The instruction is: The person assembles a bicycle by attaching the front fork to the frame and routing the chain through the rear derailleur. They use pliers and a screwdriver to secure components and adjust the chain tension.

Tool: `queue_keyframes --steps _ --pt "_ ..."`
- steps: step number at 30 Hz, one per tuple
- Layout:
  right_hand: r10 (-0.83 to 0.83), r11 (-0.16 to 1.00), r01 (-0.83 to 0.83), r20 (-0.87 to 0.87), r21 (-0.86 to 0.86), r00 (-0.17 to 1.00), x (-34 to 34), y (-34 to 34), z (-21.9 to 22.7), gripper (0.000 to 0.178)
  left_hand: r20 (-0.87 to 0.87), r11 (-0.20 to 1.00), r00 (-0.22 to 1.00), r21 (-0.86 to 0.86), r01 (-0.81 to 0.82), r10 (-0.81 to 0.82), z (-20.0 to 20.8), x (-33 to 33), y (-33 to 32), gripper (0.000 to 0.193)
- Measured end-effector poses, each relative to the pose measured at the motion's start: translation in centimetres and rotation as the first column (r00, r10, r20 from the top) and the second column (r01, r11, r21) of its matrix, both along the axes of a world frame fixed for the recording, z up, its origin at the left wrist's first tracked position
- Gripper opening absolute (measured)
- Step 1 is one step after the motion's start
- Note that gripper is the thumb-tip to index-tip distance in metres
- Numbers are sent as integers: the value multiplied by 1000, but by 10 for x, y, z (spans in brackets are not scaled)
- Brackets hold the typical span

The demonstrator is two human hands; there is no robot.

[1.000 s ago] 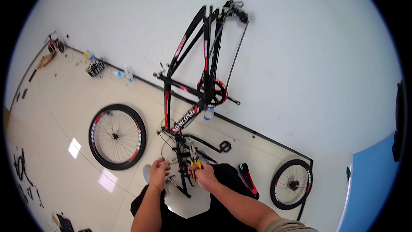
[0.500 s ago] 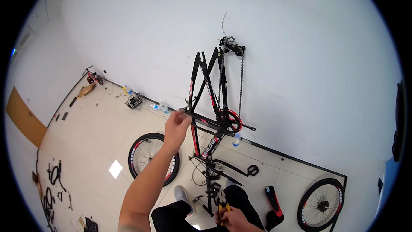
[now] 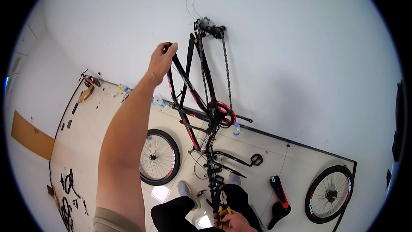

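A black and red bicycle frame [image 3: 187, 78] stands upended by the white wall, its forked end pointing up. My left hand [image 3: 161, 63] is closed around the upper tip of one fork leg. A chain [image 3: 227, 71] hangs in a loop from the derailleur [image 3: 211, 29] down to the red-rimmed chainring [image 3: 233, 114]. Low in front of me, my right hand [image 3: 235, 222] holds pliers [image 3: 222, 198] with yellow and black handles, jaws pointing up. The handlebar and front parts of the bicycle lie between my feet, beside a hammer [image 3: 203, 195].
Wheels lie apart, one left of the frame [image 3: 176, 159] and one at the far right [image 3: 309, 206]. A black and red saddle [image 3: 280, 195] rests on the tiles. Water bottles [image 3: 236, 129] stand near the wall. Several loose parts and a small bicycle [image 3: 91, 80] are on the left.
My left hand has moved up from beside the frame's middle to its upper fork tip and closed on it. The frame's top now sits further left and higher in view. Pliers stay in my right hand.
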State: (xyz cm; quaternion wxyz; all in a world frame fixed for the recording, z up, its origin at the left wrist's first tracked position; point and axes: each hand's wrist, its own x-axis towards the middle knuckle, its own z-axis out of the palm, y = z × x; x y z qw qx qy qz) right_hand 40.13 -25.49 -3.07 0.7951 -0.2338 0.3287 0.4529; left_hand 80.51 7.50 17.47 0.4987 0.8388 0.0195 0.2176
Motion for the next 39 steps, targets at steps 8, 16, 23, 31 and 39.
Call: queue_keyframes --steps 8,16,23,31,39 --pt "85 996 -84 -15 24 996 -2 11 -7 22 -9 991 992 -48 124 -125 19 -56 -31 37" --pt "154 988 -149 166 -45 974 -7 14 -12 24 96 996 993 -46 78 -73 14 -159 -30 32" --pt "194 976 -165 223 -141 955 -15 9 -16 24 174 994 984 -90 58 -42 1 -229 -46 31" --pt "119 971 -32 360 -237 926 -5 6 2 22 203 994 973 -36 -100 105 0 -298 -84 35" --pt "3 964 115 443 -240 896 9 -17 -4 21 360 966 897 -106 -234 257 -17 -348 -85 34"
